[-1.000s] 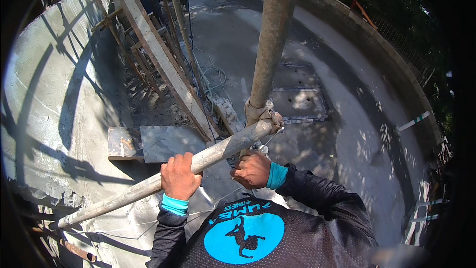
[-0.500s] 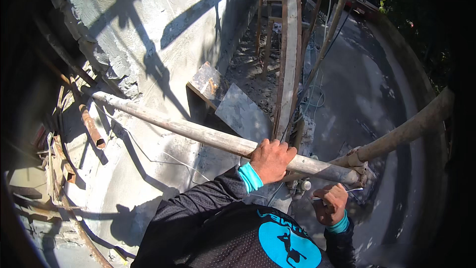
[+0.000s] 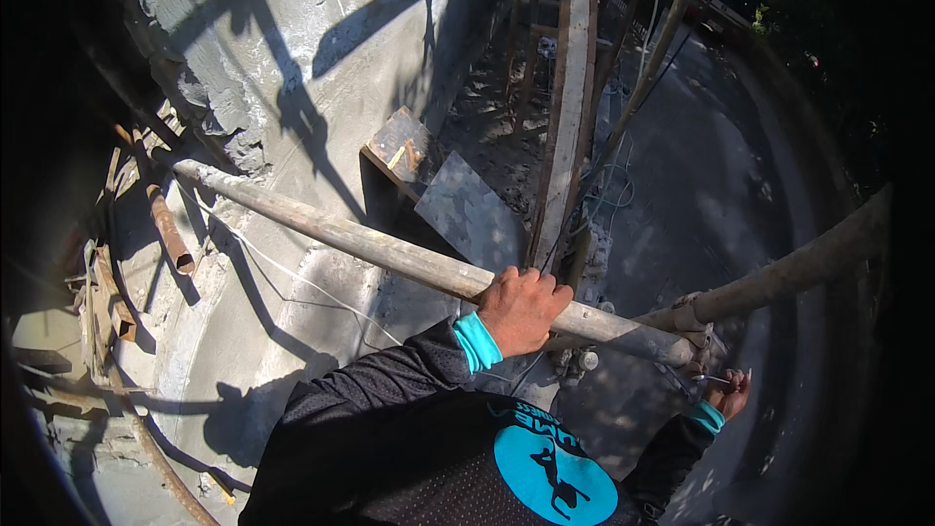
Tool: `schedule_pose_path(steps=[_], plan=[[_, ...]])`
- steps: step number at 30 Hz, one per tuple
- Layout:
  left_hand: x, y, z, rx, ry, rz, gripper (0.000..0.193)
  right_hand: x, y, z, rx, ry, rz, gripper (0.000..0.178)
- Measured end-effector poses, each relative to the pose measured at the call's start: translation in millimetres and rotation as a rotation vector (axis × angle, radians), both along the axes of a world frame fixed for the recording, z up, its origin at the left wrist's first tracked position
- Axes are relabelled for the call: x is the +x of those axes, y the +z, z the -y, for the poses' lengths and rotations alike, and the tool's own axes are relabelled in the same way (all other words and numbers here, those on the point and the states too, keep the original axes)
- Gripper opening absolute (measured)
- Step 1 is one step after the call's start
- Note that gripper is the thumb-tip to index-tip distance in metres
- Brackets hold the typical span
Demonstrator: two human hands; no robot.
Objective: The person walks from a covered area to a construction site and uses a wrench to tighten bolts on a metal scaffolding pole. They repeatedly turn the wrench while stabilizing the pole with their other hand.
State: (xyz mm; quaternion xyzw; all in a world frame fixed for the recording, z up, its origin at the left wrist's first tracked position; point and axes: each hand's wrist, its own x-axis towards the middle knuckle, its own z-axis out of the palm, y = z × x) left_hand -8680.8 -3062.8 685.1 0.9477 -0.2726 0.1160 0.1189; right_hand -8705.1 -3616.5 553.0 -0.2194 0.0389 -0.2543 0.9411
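A long pale scaffold pipe (image 3: 351, 239) slants from the wall side down to the right. My left hand (image 3: 526, 310) is wrapped over the top of it, closed around the pipe. At its right end a scaffold clamp (image 3: 697, 333) joins it to a thicker crossing pipe (image 3: 779, 281). My right hand (image 3: 729, 395) is just below and right of that clamp. Its fingers are curled round a slim metal wrench (image 3: 712, 379), which reaches toward the clamp. Shadow hides whether the wrench touches the bolt.
Ahead stands an upright-running wooden plank (image 3: 570, 117) beside poles and loose cords. A concrete wall (image 3: 390, 58) rises on the left, with boards (image 3: 469, 209) leaning below it. Rusty pipes (image 3: 170, 229) and scrap wood lie at the far left. A paved road (image 3: 711, 156) passes on the right.
My right hand has swung outward to the right with the wrench, from below the pipe to beyond the clamp. My left hand keeps its hold on the pipe.
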Motion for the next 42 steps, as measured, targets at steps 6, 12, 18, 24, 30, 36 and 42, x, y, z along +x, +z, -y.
schedule_pose_path(steps=[6,12,18,24,30,36,42], plan=[[6,5,4,0.002,-0.025,0.003,0.040,1,-82,-101,-0.253,-0.146,-0.584,0.013],[7,8,8,0.048,0.003,-0.029,0.037,-3,-85,-212,0.174,-0.005,-0.694,0.029],[7,7,10,0.049,-0.028,-0.005,0.038,-6,-74,-228,0.090,-0.128,-0.725,0.055],[8,4,8,0.091,-0.030,0.013,0.040,-22,-66,-228,-0.405,-0.384,-0.757,0.068],[7,7,10,0.099,0.004,-0.050,0.041,-39,-73,-240,-0.574,-0.386,-0.725,0.071],[7,10,11,0.109,0.013,-0.068,0.041,-47,-88,-210,-1.048,-0.563,-0.636,0.074],[9,7,10,0.114,-0.008,-0.051,0.046,-71,-56,-218,-1.346,-0.440,-0.447,0.070]])
